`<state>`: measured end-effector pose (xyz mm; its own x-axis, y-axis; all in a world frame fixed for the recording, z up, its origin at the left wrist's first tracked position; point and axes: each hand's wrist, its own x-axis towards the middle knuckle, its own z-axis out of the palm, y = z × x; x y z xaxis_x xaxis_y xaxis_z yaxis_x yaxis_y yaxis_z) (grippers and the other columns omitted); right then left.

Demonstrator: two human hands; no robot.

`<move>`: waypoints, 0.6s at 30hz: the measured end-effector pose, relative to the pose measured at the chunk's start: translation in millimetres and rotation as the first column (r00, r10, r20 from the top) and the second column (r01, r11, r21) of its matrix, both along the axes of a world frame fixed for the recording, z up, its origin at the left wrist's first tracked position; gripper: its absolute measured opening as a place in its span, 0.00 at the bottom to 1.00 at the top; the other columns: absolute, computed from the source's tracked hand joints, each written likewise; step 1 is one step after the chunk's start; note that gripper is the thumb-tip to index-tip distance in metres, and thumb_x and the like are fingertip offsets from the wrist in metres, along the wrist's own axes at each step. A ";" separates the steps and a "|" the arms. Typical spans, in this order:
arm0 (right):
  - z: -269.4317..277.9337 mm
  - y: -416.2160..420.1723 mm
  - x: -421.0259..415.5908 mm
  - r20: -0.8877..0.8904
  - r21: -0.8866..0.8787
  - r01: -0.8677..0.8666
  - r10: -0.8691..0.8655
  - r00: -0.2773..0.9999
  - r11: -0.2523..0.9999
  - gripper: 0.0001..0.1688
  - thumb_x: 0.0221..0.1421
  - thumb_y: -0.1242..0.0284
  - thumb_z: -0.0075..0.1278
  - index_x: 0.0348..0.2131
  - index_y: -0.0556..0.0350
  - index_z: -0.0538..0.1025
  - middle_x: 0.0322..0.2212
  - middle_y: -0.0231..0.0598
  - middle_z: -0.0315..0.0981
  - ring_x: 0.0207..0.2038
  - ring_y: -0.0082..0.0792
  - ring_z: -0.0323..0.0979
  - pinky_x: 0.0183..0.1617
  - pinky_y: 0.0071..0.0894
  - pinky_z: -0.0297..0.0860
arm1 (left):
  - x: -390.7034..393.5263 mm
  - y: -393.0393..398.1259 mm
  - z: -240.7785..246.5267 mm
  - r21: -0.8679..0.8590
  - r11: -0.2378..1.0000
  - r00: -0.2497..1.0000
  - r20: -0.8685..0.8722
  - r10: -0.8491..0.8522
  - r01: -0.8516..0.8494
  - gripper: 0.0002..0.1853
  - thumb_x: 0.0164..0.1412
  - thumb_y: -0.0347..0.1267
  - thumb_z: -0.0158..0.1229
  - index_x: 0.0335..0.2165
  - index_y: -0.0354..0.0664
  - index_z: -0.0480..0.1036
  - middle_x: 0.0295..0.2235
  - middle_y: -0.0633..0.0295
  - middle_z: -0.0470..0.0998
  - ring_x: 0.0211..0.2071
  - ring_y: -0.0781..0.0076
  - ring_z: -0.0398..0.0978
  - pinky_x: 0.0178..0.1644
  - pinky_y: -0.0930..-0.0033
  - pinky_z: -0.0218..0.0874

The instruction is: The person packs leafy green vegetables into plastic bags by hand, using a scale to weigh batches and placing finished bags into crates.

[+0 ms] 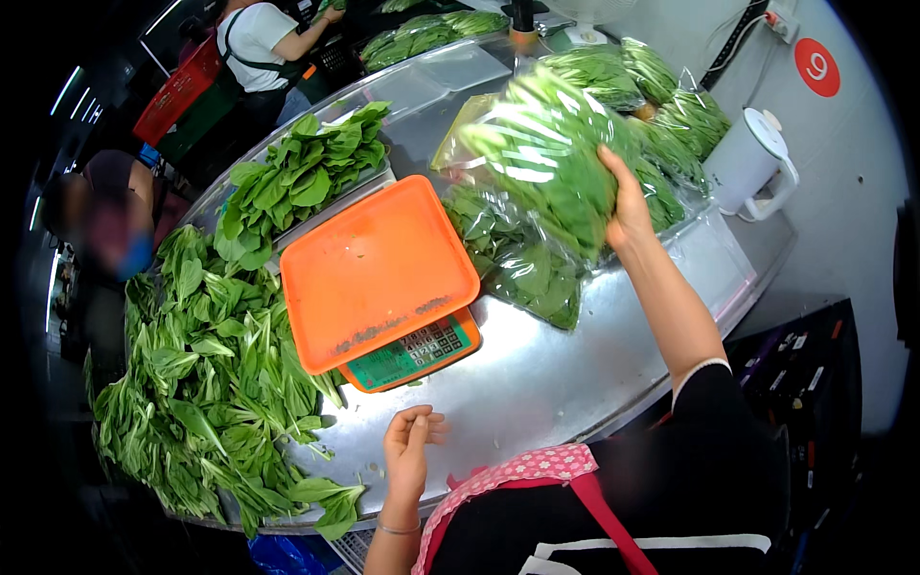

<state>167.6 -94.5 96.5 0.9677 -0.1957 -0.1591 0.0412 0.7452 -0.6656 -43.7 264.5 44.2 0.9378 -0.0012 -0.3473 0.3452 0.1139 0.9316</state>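
Observation:
My right hand (pixel 627 205) grips the edge of a clear plastic bag of leafy greens (pixel 550 154), lifted above other bagged greens. My left hand (pixel 413 442) hangs over the metal table near its front edge, fingers loosely curled, holding nothing. Beyond it stands an orange digital scale (pixel 410 356) with an orange tray (pixel 377 269) on top. A large loose heap of leafy greens (pixel 215 388) spreads over the left of the table. Behind the scale, more loose greens (pixel 305 176) lie on another tray. A filled bag of greens (pixel 539 277) rests right of the orange tray.
Several bagged greens (pixel 675 122) are piled at the back right, beside a white electric kettle (pixel 751 162). Flat plastic bags (pixel 708 255) lie on the right side. A person in a white shirt (pixel 262 50) is at the far side; another blurred person (pixel 118 208) is at left.

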 end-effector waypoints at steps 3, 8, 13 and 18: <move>7.3 0.0 42.4 0.104 0.063 0.070 -0.076 0.992 0.996 0.22 0.55 0.63 0.52 0.46 0.57 0.72 0.42 0.38 0.74 0.43 0.35 0.73 0.50 0.38 0.69 | 16.5 -5.7 41.2 0.049 0.998 0.996 0.072 -0.043 0.040 0.10 0.65 0.28 0.47 0.41 0.34 0.69 0.34 0.57 0.76 0.35 0.71 0.75 0.37 0.72 0.66; 32.4 -19.5 40.9 0.216 0.173 0.232 -0.267 0.939 0.957 0.24 0.57 0.62 0.49 0.48 0.56 0.71 0.45 0.37 0.73 0.45 0.37 0.73 0.51 0.41 0.69 | 124.6 -57.0 106.9 0.637 0.760 0.774 0.414 -0.479 0.130 0.09 0.59 0.24 0.52 0.39 0.35 0.73 0.38 0.52 0.75 0.39 0.61 0.73 0.39 0.67 0.64; 25.9 -47.9 11.4 0.179 0.144 0.302 -0.325 0.929 0.942 0.23 0.58 0.63 0.47 0.50 0.55 0.70 0.46 0.37 0.73 0.47 0.37 0.71 0.53 0.41 0.68 | 274.5 -124.0 79.9 0.871 0.456 0.401 0.489 -0.774 -0.183 0.12 0.57 0.28 0.52 0.40 0.41 0.77 0.52 0.45 0.66 0.55 0.47 0.60 0.59 0.54 0.51; -5.3 -77.4 -20.5 0.113 0.159 0.306 -0.325 0.939 0.939 0.25 0.60 0.62 0.45 0.53 0.56 0.67 0.49 0.40 0.70 0.49 0.38 0.70 0.54 0.41 0.67 | 373.9 -181.5 9.6 0.993 0.076 0.507 0.114 -0.854 -0.094 0.17 0.59 0.39 0.46 0.41 0.49 0.78 0.53 0.48 0.67 0.57 0.47 0.60 0.58 0.49 0.52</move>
